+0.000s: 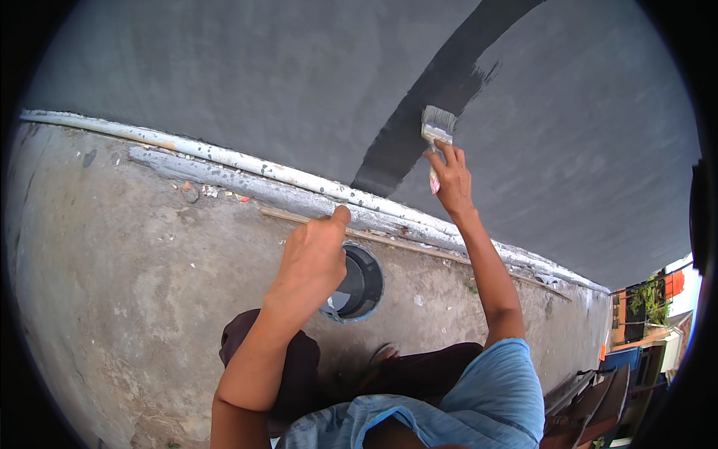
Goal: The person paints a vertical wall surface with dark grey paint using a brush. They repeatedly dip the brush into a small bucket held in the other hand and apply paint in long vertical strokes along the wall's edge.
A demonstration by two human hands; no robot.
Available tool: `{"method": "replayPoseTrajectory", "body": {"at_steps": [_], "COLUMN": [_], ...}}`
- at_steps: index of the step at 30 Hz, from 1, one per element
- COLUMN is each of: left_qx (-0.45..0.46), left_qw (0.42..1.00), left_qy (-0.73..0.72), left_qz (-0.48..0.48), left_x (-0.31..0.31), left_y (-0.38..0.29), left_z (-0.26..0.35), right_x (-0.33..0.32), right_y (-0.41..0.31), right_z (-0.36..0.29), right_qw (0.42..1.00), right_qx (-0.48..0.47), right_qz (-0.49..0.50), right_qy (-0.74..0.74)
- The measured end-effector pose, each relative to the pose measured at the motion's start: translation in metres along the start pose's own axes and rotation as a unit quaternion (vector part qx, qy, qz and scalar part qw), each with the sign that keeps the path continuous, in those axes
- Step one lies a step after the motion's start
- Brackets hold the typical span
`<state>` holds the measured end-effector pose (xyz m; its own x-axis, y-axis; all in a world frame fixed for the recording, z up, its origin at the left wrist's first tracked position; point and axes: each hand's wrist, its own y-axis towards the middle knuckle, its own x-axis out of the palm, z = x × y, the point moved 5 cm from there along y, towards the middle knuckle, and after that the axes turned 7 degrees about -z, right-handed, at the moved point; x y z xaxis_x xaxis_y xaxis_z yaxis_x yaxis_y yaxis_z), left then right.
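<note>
My right hand (pixel 455 182) grips a flat paintbrush (pixel 438 124) by its handle, whose red-and-white end sticks out below the fingers. Its pale bristles lie over a dark, wet-looking paint strip (pixel 406 126) on the grey wall (pixel 269 73). The strip has a ragged streak along its right side. My left hand (pixel 313 252) hangs above the left side of a bucket (pixel 382 280), fingers curled; whether anything is inside them is hidden. Dark grey paint (pixel 349 289) fills the bottom of the bucket, which stands on the floor before my knees.
A white pipe (pixel 247 161) spotted with dark paint runs along the wall's foot. Beside it lie a thin wooden strip (pixel 404 242) and small rubble (pixel 189 192) on the concrete floor (pixel 129 280). Dark brown furniture-like boards (pixel 600 401) stand at the lower right.
</note>
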<state>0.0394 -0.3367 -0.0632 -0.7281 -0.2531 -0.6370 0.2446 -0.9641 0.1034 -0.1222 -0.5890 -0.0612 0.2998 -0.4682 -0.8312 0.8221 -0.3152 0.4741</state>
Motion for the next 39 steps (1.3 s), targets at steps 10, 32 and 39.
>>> {"method": "replayPoseTrajectory", "body": {"at_steps": [10, 32, 39], "left_qx": [-0.006, -0.002, 0.009], "left_qw": [1.000, 1.000, 1.000], "left_qy": [0.015, 0.011, -0.002], "left_qz": [-0.004, 0.010, 0.001], "left_x": [0.001, -0.005, 0.000], "left_y": [0.002, -0.002, 0.003], "left_z": [-0.005, -0.005, -0.008], "right_x": [-0.088, -0.165, -0.099], "right_y": [0.058, 0.111, 0.062], "right_z": [0.024, 0.050, 0.031], "right_qw": [0.995, 0.982, 1.000], "right_qx": [0.046, 0.032, -0.007], "right_qz": [0.066, 0.184, 0.014], "right_qy": [0.064, -0.011, -0.021]}}
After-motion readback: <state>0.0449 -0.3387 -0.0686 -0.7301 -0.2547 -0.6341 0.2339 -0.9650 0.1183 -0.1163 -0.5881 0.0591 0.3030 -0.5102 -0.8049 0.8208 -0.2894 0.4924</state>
